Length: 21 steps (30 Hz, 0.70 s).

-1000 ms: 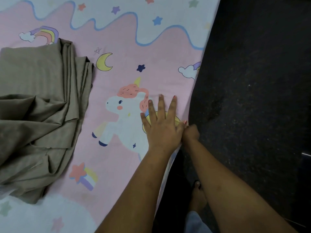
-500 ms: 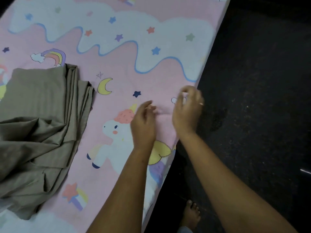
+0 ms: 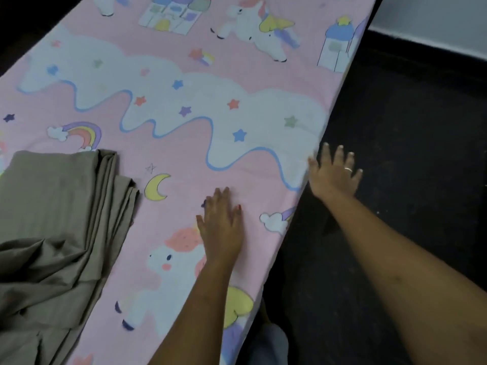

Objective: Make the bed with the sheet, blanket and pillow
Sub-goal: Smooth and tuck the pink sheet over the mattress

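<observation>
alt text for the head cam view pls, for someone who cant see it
A person's left hand lies flat on a pink unicorn-print sheet, while the right hand, fingers spread, reaches to the sheet's right edge beside a dark floor. A crumpled taupe blanket lies on the sheet to the left.

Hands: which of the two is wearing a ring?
The right hand, spread at the edge of the unicorn sheet, has a ring on one finger. The left hand, flat on that sheet, wears none.
</observation>
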### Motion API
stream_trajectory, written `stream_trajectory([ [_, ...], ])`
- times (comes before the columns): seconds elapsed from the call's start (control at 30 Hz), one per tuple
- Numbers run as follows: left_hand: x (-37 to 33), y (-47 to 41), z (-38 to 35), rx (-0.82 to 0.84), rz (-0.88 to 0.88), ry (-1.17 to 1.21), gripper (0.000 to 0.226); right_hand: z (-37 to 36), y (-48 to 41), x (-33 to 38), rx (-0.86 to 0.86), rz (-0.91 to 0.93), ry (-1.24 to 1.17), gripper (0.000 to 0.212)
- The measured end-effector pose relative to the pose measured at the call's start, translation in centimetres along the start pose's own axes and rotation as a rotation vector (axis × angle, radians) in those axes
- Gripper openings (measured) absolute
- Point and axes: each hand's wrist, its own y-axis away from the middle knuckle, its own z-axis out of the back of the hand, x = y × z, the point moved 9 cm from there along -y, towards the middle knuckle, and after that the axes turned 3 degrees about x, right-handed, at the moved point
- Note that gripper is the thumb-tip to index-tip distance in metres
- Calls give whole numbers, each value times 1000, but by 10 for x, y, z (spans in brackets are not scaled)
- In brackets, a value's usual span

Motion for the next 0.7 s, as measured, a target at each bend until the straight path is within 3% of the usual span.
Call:
stream_trajectory([
  [0.03, -13, -10, -7, 21, -31, -15, 49, 8, -8, -1, -43, -36, -27, 59],
  [0.1, -31, -28, -14, 52, -51, 31, 49, 18, -13, 30, -143, 71, -4, 58],
  [0.23, -45, -64, -5, 65, -61, 85, 49, -20, 3, 124, -12, 488, 144, 57],
  [0.3, -46, -81, -4, 117, -61, 4, 50, -24, -8, 131, 7, 550, 221, 67],
  [0.4, -60, -102, -11, 211, -114, -118, 53, 4, -51, 92, -120, 337, 100, 59],
  [0.53, -83, -119, -27, 249, -186, -226, 54, 13, -83, 41, -109, 69, -142, 53],
  [0.63, -98, -124, -38, 260, -207, -275, 55, 13, -87, 37, -187, 115, -622, 50],
  [0.7, -107, -128, -44, 263, -238, -304, 56, -7, -95, 13, -175, -105, -1091, 49],
])
